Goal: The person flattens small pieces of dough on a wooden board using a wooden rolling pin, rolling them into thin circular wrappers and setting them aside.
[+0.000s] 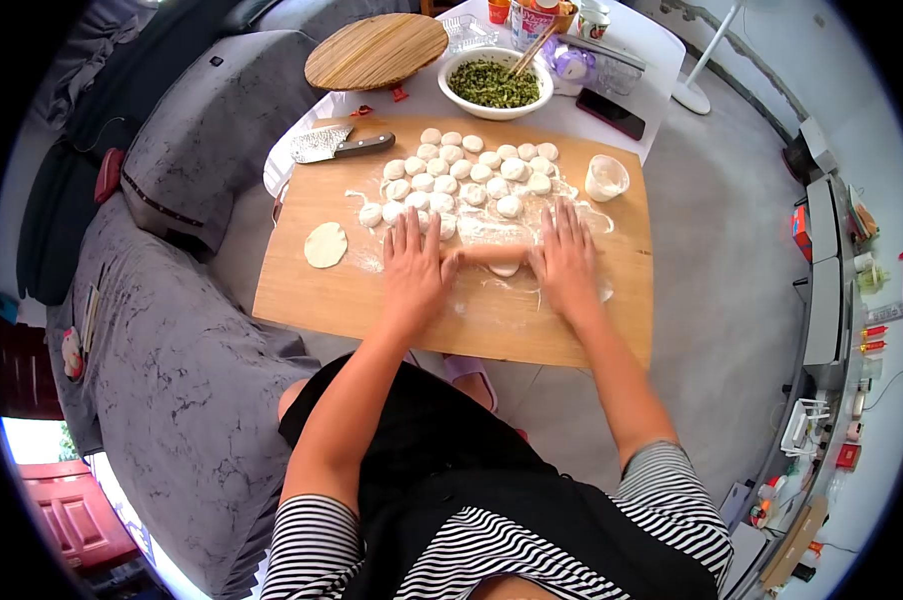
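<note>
At far left, a sofa [182,400] wears soft grey fabric with dark, crackled veining. Next comes the board [302,290], smooth pale wood, roughly rectangular and flour-dusted, on a white table [662,60]. Toward its left edge lie a flat, round dough sheet [326,245] and a knife [342,145], its broad blade speckled white. Behind sits a round, ribbed straw mat [377,52]. The left hand [415,268] lies flat, open, fingers outstretched, over the pin's left part. Small rounded dough pieces [445,184] crowd beyond. The pin [487,254], a plain cylinder, lies crosswise on the board over more dough. Farther back, a glossy white bowl [497,111] holds chopped greens. The right hand [569,262], likewise open, flattens over the pin's right part. A translucent cup [607,180] follows, then smooth grey floor [712,250] and a long low cabinet [825,300].
</note>
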The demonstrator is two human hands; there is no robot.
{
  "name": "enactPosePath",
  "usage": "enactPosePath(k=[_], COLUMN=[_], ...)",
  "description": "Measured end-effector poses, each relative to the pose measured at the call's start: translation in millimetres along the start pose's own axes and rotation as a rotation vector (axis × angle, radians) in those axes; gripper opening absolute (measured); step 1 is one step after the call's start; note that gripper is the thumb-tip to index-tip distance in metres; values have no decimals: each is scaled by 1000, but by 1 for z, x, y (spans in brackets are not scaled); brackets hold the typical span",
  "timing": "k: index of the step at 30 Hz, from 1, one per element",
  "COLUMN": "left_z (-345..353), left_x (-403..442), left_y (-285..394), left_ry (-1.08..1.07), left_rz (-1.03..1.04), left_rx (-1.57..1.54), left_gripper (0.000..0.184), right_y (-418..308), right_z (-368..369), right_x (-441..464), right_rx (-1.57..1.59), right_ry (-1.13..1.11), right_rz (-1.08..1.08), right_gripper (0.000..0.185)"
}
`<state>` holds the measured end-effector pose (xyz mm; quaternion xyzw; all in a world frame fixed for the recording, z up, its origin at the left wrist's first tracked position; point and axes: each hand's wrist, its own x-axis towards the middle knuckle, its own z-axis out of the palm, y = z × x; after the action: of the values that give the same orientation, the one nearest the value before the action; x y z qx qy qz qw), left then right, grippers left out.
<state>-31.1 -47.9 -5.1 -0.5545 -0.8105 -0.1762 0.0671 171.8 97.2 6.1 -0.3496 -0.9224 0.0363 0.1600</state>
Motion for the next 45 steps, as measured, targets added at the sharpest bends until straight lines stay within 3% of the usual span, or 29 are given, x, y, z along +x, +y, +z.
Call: enactPosePath(k=[3,7,9,13,16,18,21,23,25,28,31,34,37,39,41,45], left_z=[3,-9,-5,-1,-14,-23,-10,4,1,-9,-10,1,-4,-6,-21,-4], left_x=[14,-24,-34,6,9,-25,-31,6,18,-8,-36,10,27,-4,-34,5], left_y=[-3,0,-1,-2,0,7,4,-3,-5,-6,1,-4,-4,-8,4,-5], left_ry=[12,-96,-52,9,-166,-149,-137,-43,-28,-187,-147,-61,-60,-222,-246,-101], left_rz=[-76,74,90,-9,-1,53,112,2,-10,119,109,8,51,143,116,31], left_rx=[-28,6,-35,-27,-11,-15,-38,-10,-11,62,-19,-42,56,87,-12,-46], left_gripper=[68,74,74,70,73,72,72,76,74,75,77,73,71,76,80,73], right_y=[6,11,8,6,11,11,5,8,8,11,2,-1,11,20,9,2], right_z=[7,-4,-7,8,8,2,-1,9,17,4,-8,6,19,23,0,1], right_x=[21,-30,-33,14,4,-35,-28,7,26,-25,-48,8,14,-23,-58,4], right_rx=[61,92,71,39,91,55,59,32,6,67,-1,59,93,78,-43,48], right_ry=[47,-146,-152,1,63,-68,-68,-62,79,-9,-145,32,80,19,-92,9], right_rz=[13,8,-2,26,35,11,57,80,95,75,72,109,141,123,63,87], right_gripper=[68,71,72,71,73,75,76,77,78,78,78,75,74,75,75,75])
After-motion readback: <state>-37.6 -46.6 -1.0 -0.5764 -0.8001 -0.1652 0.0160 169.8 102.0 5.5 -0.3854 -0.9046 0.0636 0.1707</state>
